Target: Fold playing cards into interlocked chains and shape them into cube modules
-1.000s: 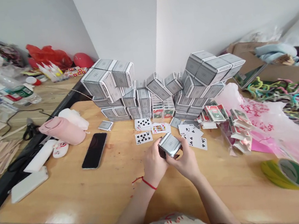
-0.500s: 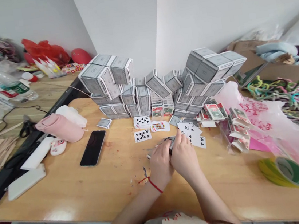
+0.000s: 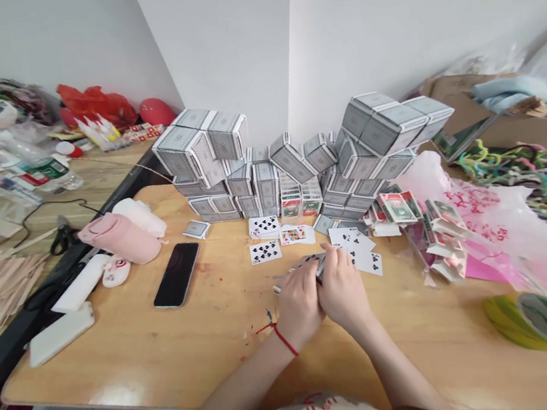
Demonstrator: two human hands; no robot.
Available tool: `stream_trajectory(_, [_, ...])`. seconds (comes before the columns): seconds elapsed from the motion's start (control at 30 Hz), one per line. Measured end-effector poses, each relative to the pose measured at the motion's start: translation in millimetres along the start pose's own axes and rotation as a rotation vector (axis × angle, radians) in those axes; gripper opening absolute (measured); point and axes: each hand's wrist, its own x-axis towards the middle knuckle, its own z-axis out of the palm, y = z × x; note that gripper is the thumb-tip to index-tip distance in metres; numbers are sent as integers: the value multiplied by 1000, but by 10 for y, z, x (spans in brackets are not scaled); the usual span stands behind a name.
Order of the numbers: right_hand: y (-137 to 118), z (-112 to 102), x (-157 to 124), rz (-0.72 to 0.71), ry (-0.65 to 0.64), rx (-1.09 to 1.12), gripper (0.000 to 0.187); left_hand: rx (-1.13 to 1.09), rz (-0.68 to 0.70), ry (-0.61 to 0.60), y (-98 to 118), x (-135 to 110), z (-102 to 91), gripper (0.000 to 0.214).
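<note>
My left hand (image 3: 299, 301), with a red string at the wrist, is closed around some playing cards (image 3: 320, 263) that show only in part between my hands. Pressed against it, my right hand (image 3: 343, 288) grips the same cards, its fingers curled over them. Just beyond lie face-up cards: a spade card (image 3: 265, 252), a picture card (image 3: 296, 234), a small pile (image 3: 263, 226) and fanned club cards (image 3: 354, 246). Behind them rises a structure of grey-backed card blocks (image 3: 292, 157), built higher at both sides.
Left are a black phone (image 3: 176, 275), a pink pouch (image 3: 119, 239) and a white power bank (image 3: 62, 334). Right are opened card boxes (image 3: 445, 229), a pink-white plastic bag (image 3: 503, 228) and a tape roll (image 3: 536, 323). A small card stack (image 3: 196, 229) lies by the left blocks.
The whole view has shifted slightly, so things sit a little lower and to the right. Both hands stay together on the cards, with barely any change in grip.
</note>
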Motion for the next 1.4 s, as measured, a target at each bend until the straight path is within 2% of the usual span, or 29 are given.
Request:
stream_trajectory(0.17, [299, 178, -117, 41, 82, 370, 53, 2, 154, -235, 43, 115, -124, 51])
stream_trajectory(0.27, [470, 322, -168, 67, 15, 564, 60, -62, 164, -323, -52, 145, -253, 54])
stream_trajectory(0.37, [534, 445, -175, 73, -53, 663, 60, -101, 15, -232, -246, 86, -347, 60])
stream_trajectory(0.47, [496, 532, -155, 26, 4, 633, 57, -112, -190, -129, -433, -48, -336, 89])
stream_trajectory(0.5, [472, 556, -149, 3, 26, 614, 55, -126, -229, -120, -477, -98, -305, 92])
stream_trajectory(0.53, [448, 577, -145, -19, 41, 594, 53, -141, -252, -111, -511, -146, -263, 91])
stream_trajectory(0.6, [406, 616, -141, -48, 39, 551, 49, -150, -277, -46, -557, -225, -159, 72])
stream_trajectory(0.67, [384, 648, -141, -49, 5, 513, 45, -117, -286, 55, -588, -272, -56, 56])
stream_trajectory(0.73, [380, 668, -137, -43, -28, 476, 43, -73, -269, 88, -619, -289, 16, 49])
stream_trajectory(0.93, [397, 641, -98, -55, -41, 380, 50, -48, -241, 36, -692, -255, 18, 46])
stream_trajectory(1.03, [398, 615, -98, -35, -69, 401, 58, -166, -265, 28, -691, -254, -5, 55])
stream_trajectory(1.1, [393, 618, -111, -17, -68, 464, 55, -297, -303, 67, -682, -265, 2, 57])
stream_trajectory(1.2, [367, 665, -136, 22, 12, 570, 46, -483, -464, 194, -671, -274, 37, 50])
stream_trajectory(1.3, [315, 732, -139, 103, 101, 650, 45, -652, -667, 308, -669, -247, 72, 48])
stream_trajectory(1.4, [263, 786, -106, 253, 193, 764, 44, -810, -755, 386, -669, -189, 93, 46])
